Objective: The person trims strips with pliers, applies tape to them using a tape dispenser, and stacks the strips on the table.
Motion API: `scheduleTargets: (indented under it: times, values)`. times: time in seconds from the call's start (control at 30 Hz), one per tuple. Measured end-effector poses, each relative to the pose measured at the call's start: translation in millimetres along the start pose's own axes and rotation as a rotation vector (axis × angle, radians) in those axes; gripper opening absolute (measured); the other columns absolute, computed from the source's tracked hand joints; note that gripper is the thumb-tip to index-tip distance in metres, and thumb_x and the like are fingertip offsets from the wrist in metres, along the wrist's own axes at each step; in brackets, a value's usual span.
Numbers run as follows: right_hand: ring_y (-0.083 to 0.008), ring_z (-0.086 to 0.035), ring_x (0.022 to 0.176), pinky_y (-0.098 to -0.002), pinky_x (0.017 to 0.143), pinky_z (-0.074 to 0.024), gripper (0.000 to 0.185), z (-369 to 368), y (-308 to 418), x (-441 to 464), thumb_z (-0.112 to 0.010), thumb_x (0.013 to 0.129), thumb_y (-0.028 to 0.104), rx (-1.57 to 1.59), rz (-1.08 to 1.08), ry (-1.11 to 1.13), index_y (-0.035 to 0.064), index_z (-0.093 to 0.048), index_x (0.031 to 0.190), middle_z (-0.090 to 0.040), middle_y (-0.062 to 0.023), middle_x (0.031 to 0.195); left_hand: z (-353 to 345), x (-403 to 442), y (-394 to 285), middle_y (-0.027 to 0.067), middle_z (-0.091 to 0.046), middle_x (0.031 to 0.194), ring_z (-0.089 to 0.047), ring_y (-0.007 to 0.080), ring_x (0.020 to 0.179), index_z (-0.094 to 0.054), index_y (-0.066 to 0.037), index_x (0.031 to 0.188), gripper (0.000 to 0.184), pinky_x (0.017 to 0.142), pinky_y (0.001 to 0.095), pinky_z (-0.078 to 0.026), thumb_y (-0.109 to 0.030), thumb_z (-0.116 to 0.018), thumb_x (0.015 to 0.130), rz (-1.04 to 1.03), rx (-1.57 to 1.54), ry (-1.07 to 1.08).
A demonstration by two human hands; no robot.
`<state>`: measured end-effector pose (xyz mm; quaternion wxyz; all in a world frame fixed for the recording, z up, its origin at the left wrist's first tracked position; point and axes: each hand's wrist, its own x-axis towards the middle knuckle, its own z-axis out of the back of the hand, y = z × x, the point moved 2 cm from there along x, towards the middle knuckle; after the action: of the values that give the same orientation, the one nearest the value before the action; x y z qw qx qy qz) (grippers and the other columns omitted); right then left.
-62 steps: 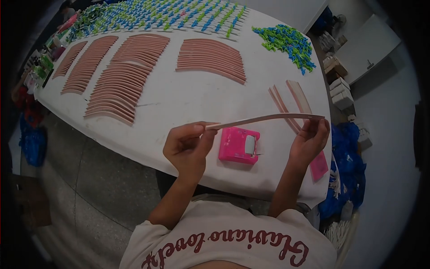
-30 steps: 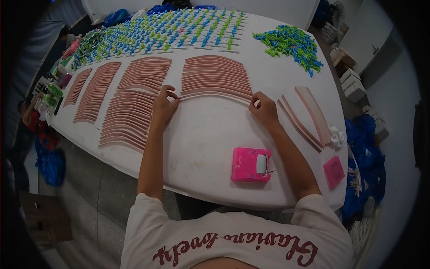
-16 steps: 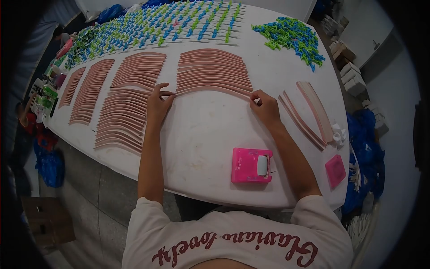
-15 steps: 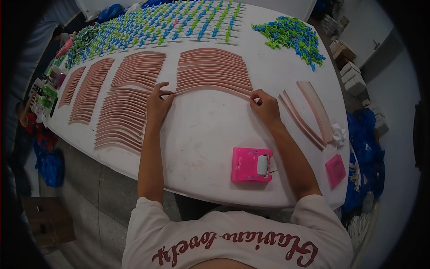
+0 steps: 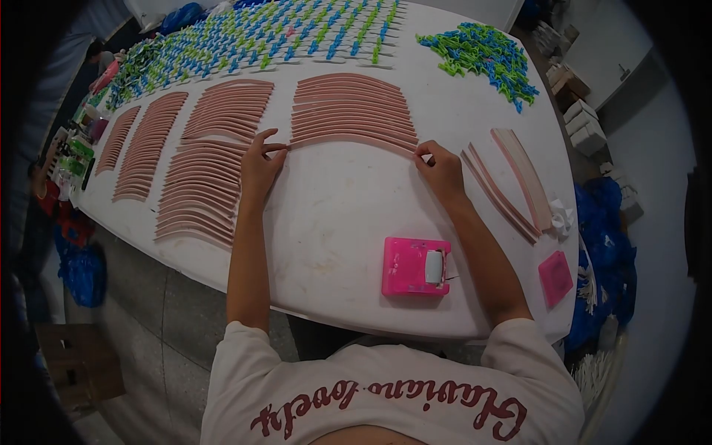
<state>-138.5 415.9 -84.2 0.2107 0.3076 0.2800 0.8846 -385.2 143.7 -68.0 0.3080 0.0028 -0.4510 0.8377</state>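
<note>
Front strip (image 5: pixel 352 138): curved, pinkish, on the white table (image 5: pixel 319 222) beyond the pink box (image 5: pixel 403 267), at the near side of the strip row (image 5: pixel 352 104).
Strip ends: one at each hand's fingertips, the middle bowing away from the pink box, untouched.
Left hand (image 5: pixel 261 169): beyond the pink box, to its left; fingertips pinched together on the left end, another finger lifted.
Right hand (image 5: pixel 443 174): beyond the pink box's right side; fingertips pinched on the right end.
Strip placing: apparently lining this strip up with the row; the next move seems to call for parting both pinches evenly, without dragging an end.
Loose strips (image 5: pixel 523 178): beyond the pink box, to its right.
</note>
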Motion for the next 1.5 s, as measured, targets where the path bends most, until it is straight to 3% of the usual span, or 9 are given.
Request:
scheduleTargets:
  times: [0.8, 1.07, 1.17, 1.2, 1.27, 1.4, 1.5]
  values:
    - [-0.0222, -0.07, 0.07, -0.0326, 0.067, -0.0545, 0.016, 2.4, 2.3, 0.7, -0.073, 0.078, 0.007, 0.023, -0.058, 0.006, 0.0061, -0.063, 0.091, -0.071, -0.007, 0.086, 1.7, -1.7, -2.0, 0.0077, -0.074, 0.093, -0.049, 0.0055, 0.059, -0.059, -0.006, 0.127, 0.045, 0.057, 0.0215, -0.045, -0.008, -0.07, 0.083, 0.002, 0.005, 0.006]
    - [-0.0227, -0.069, 0.069, -0.0321, 0.066, -0.0543, 0.015, 13.4, 5.9, 1.8, -0.072, 0.079, 0.006, 0.049, -0.074, -0.034, 0.0043, -0.064, 0.091, -0.07, -0.0084, 0.084, -1.0, -0.4, 4.0, 0.0117, -0.074, 0.09, -0.058, 0.0079, 0.065, -0.059, -0.003, 0.125, 0.039, 0.058, 0.0236, -0.046, -0.011, -0.067, 0.088, 0.052, -0.053, -0.067]
    - [-0.0242, -0.069, 0.073, -0.0345, 0.069, -0.054, 0.015, 54.2, 4.2, 3.5, -0.071, 0.081, 0.011, -0.036, -0.072, -0.08, 0.0046, -0.064, 0.093, -0.07, -0.0094, 0.087, 0.3, -1.3, 5.1, 0.0116, -0.073, 0.087, -0.06, 0.0083, 0.066, -0.059, -0.003, 0.124, 0.036, 0.059, 0.0238, -0.047, -0.013, -0.065, 0.09, 0.093, -0.016, -0.062]
    - [-0.0247, -0.068, 0.077, -0.0359, 0.071, -0.0537, 0.015, 74.1, 3.6, 0.6, -0.071, 0.082, 0.014, -0.139, -0.089, -0.061, 0.0051, -0.065, 0.093, -0.069, -0.0098, 0.09, 2.1, -0.8, 9.1, 0.0147, -0.073, 0.092, -0.067, 0.0166, 0.075, -0.061, -0.005, 0.123, 0.037, 0.067, 0.0296, -0.051, -0.016, -0.067, 0.089, 0.102, -0.053, -0.039]
    - [-0.0266, -0.066, 0.087, -0.039, 0.077, -0.0528, 0.019, 106.3, -7.9, -15.9, -0.071, 0.084, 0.022, -0.281, -0.097, -0.043, 0.0066, -0.066, 0.095, -0.067, -0.0099, 0.095, 1.4, -1.4, 9.0, 0.0145, -0.073, 0.091, -0.066, 0.0158, 0.073, -0.061, -0.005, 0.123, 0.036, 0.066, 0.0297, -0.051, -0.017, -0.066, 0.089, 0.111, -0.077, -0.032]
    - [-0.0269, -0.064, 0.09, -0.0386, 0.078, -0.0525, 0.018, 142.3, -20.5, -64.9, -0.071, 0.084, 0.022, -0.628, -0.175, -0.004, 0.0071, -0.068, 0.093, -0.064, -0.0088, 0.094, 0.4, -0.2, 9.8, 0.0121, -0.073, 0.088, -0.058, 0.0115, 0.06, -0.061, 0.001, 0.119, 0.034, 0.057, 0.0275, -0.047, -0.018, -0.065, 0.09, 0.174, -0.171, -0.033]
    - [-0.0267, -0.062, 0.093, -0.0387, 0.08, -0.0517, 0.017, 143.9, -42.1, -86.0, -0.072, 0.083, 0.022, -0.623, 0.026, 0.026, 0.0069, -0.069, 0.09, -0.063, -0.0077, 0.092, 0.0, 1.9, 11.6, 0.0108, -0.073, 0.088, -0.057, 0.0094, 0.059, -0.06, 0.003, 0.118, 0.034, 0.054, 0.0255, -0.046, -0.019, -0.063, 0.091, 0.226, -0.218, -0.016]
